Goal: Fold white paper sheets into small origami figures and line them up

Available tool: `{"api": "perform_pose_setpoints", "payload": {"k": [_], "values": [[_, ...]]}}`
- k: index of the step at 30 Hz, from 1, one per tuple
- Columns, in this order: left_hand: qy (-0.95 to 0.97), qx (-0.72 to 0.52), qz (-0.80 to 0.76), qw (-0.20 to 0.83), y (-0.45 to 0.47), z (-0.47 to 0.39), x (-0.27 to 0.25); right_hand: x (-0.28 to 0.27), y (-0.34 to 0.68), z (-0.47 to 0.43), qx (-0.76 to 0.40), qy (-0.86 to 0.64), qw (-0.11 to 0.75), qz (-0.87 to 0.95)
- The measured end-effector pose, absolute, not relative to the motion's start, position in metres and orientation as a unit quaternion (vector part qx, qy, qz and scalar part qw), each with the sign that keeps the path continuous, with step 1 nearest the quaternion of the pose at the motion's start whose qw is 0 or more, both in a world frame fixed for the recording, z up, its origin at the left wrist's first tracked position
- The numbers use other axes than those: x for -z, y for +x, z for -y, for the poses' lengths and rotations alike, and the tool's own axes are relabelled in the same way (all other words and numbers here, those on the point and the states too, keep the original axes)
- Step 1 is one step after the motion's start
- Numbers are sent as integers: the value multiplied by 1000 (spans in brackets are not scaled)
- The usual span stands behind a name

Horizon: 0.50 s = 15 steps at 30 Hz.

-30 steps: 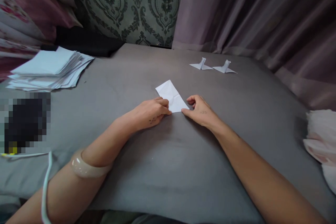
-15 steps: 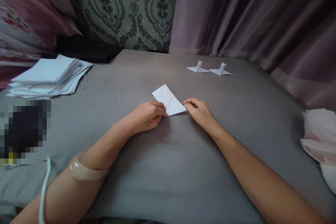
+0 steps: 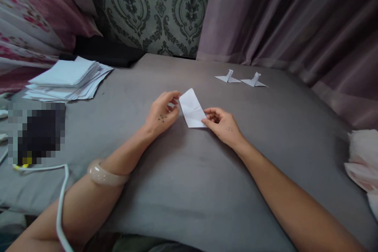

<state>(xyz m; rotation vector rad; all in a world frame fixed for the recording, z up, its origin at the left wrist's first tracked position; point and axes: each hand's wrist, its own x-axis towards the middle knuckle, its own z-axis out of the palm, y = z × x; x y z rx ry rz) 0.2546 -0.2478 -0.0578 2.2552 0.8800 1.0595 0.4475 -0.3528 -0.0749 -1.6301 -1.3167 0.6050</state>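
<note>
A folded sheet of white paper (image 3: 192,109) with crease lines is held tilted just above the grey cloth surface. My right hand (image 3: 222,125) pinches its lower right corner between thumb and fingers. To the left of the paper is my left hand (image 3: 163,112), its fingers and thumb apart with a gap between them. The left fingertips come close to the paper's upper left edge; whether they touch it I cannot tell. A pale bangle (image 3: 108,174) circles my left forearm.
Two folded paper figures (image 3: 228,76) stand at the back right. A stack of white paper (image 3: 63,76) lies at the back left, near a blurred dark object (image 3: 41,134) and a white cable (image 3: 61,204). Crumpled pale material (image 3: 362,165) sits at the right edge.
My left hand has let go of the paper's lower left corner and moved up and left, opening. The paper has turned and lifted in my right hand. The view has shifted slightly.
</note>
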Motion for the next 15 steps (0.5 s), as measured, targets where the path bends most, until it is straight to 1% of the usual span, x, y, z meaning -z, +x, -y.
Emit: {"api": "perform_pose_setpoints", "payload": {"k": [1, 3, 5, 7, 9, 11, 15], "values": [[829, -417, -307, 210, 255, 248, 58, 72, 447, 354, -199, -657, 469, 556], [838, -457, -269, 126, 255, 250, 55, 64, 445, 358, -46, -651, 459, 603], [848, -472, -236, 49, 255, 255, 50, 59, 445, 362, 116, -630, 407, 652], [862, -462, -208, -11, 255, 264, 45, 57, 446, 367, 211, -584, 335, 708], [885, -423, -181, -65, 254, 272, 42, 59, 447, 370, 252, -541, 281, 752], [918, -354, -148, -101, 254, 278, 41, 63, 448, 373, 265, -522, 252, 771], [967, -208, -95, -111, 254, 278, 44, 68, 449, 376, 252, -530, 231, 776]]}}
